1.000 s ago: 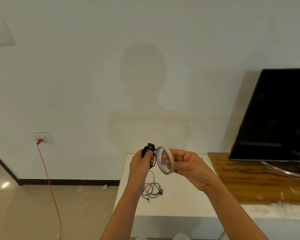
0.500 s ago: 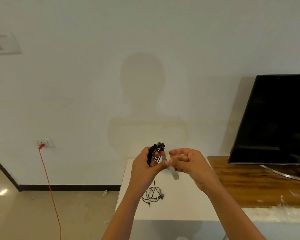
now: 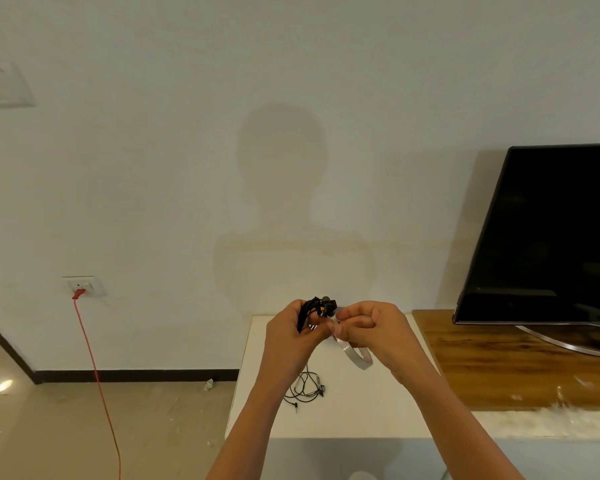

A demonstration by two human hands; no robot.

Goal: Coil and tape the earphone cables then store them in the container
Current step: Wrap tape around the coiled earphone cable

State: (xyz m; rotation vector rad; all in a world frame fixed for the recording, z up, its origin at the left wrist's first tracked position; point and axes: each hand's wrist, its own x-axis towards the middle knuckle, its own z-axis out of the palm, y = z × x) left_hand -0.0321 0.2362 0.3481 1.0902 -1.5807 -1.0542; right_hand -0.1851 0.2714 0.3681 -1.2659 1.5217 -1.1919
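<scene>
Two bare forearms are seen rising from 6 o'clock of the view, and the hands are brought together just below centre, above a white table (image 3: 361, 414). The left hand (image 3: 288, 341) is closed round a coiled black earphone bundle (image 3: 317, 308). Its fingers are curled about the coil, and the coil's top is left showing above the fist at its 1 o'clock. The right hand (image 3: 378, 330) is held just beside it at 3 o'clock, with the fingers curled. A tape roll (image 3: 355, 357) is gripped by this hand, and the lower arc of the pale ring is shown beneath the hand at its 7 o'clock. Whether any tape is laid on the coil cannot be told.

On the table, at 6 o'clock of the left hand, a second earphone cable (image 3: 305, 391) is left lying loose and tangled.

At 3 o'clock of the table a wooden cabinet top (image 3: 492, 368) is set against it, and a dark television (image 3: 551, 237) is stood on this. At 8 o'clock of the view a red cord (image 3: 97, 375) is run up from the floor to a wall socket (image 3: 82, 285) at 9 o'clock. Farther off, a shadow (image 3: 281, 188) is cast on the pale wall at 12 o'clock of the hands, and a switch plate (image 3: 0, 88) is fixed at 10 o'clock of the view.
</scene>
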